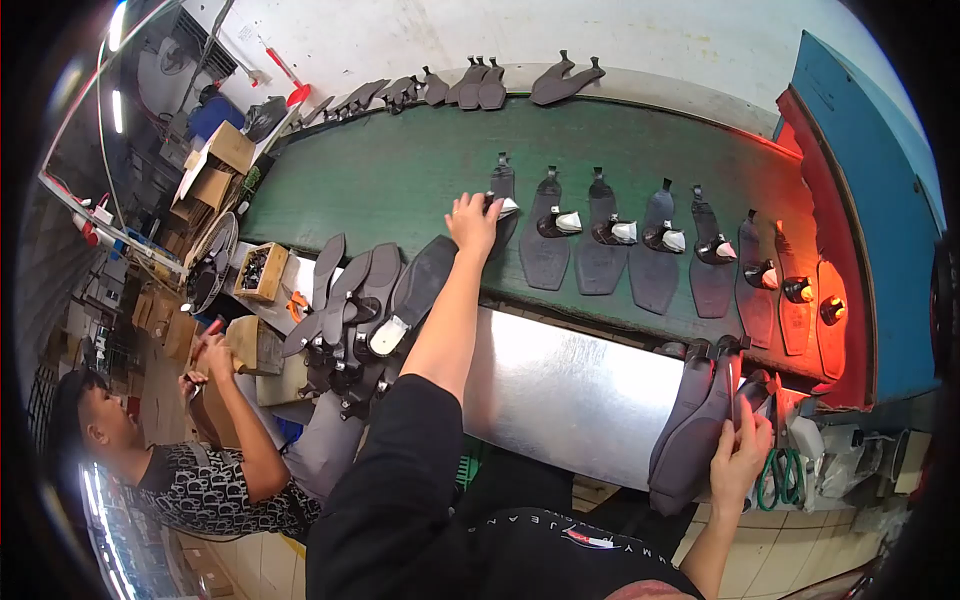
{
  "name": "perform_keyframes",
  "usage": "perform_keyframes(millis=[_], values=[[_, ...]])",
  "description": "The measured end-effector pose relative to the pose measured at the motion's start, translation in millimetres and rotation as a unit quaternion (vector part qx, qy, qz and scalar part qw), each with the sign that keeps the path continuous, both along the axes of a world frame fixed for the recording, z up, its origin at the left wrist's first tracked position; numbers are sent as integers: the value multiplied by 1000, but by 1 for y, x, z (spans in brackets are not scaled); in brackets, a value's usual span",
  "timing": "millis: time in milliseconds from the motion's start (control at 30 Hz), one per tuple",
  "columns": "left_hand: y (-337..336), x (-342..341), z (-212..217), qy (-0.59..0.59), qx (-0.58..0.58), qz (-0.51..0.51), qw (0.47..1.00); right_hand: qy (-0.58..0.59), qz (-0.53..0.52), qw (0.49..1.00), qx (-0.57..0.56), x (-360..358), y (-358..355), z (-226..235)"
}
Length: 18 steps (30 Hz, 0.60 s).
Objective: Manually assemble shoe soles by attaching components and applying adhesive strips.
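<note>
My left hand reaches over the green conveyor belt, its fingers closed around a small black and white strap piece. That piece sits on a dark shoe sole, which the hand partly hides. To its right, several more dark soles lie in a row, most carrying a similar black and white strap piece. At the lower right, my right hand is closed at the edge of a dark sole beside a stack of soles on the shiny metal table; its fingertips are partly hidden.
A red-lit machine opening with a blue housing stands at the belt's right end. More soles line the far edge. Left are a heap of soles, a wooden box and a co-worker holding a tool. Green-handled scissors hang right.
</note>
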State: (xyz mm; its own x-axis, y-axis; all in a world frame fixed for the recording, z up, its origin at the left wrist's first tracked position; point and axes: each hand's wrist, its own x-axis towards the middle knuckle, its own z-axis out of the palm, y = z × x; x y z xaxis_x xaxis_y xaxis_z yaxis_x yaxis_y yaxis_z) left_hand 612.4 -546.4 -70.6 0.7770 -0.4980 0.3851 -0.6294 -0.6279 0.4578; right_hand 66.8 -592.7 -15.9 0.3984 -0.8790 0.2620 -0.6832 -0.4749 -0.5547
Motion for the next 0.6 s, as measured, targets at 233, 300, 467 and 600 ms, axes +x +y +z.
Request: perform_keyframes(millis=[233,300,467,600], values=[[19,-11,-10,-48,-81,-55,994,-74,-13,994,-80,13,11,22],[19,-17,3,-49,-121,-47,990,-94,-2,991,-99,18,18,31],[59,-80,88,5,-396,-97,913,-243,118,957,106,31,48,56],[88,-204,114,363,-336,-254,831,-517,228,693,448,53,46,37]])
